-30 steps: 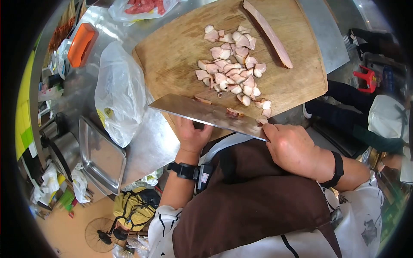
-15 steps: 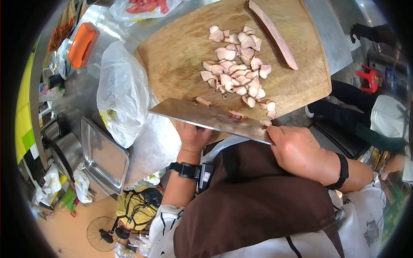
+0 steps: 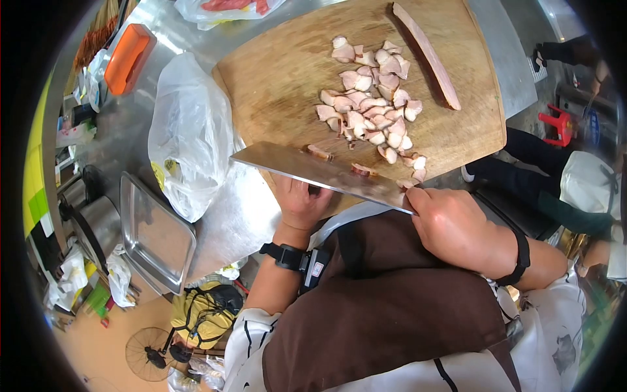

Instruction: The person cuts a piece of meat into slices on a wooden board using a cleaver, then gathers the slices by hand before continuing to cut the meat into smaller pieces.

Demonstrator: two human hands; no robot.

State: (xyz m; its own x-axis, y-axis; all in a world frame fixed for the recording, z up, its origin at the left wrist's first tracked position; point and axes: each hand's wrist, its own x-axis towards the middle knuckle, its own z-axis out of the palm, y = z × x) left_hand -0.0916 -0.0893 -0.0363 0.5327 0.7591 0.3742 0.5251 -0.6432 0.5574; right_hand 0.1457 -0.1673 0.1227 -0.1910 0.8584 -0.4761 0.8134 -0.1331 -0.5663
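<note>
My right hand (image 3: 457,225) is closed round the handle end of a wide-bladed cleaver (image 3: 326,176), held across the near edge of a wooden cutting board (image 3: 274,85). Behind the blade, my left hand (image 3: 302,201) is curled at the board's edge; the blade hides its fingertips. Something dark shows between its fingers, too covered to name. Many thin meat slices (image 3: 372,104) lie heaped mid-board, pale with dark rims. A long strip of meat (image 3: 428,55) rests at the far right of the board. Small bits of meat (image 3: 363,170) show along the blade.
Left of the board lies a white plastic bag (image 3: 189,137), near an orange tray (image 3: 129,59) and a metal tray (image 3: 157,232). Raw meat sits in a bag (image 3: 228,16) at the back. At right are another person (image 3: 535,160) and a red stool (image 3: 556,125).
The view has shifted slightly, so the board and slices appear a little further right. Both hands and the cleaver keep nearly the same pose; the blade's face looks slightly more tilted.
</note>
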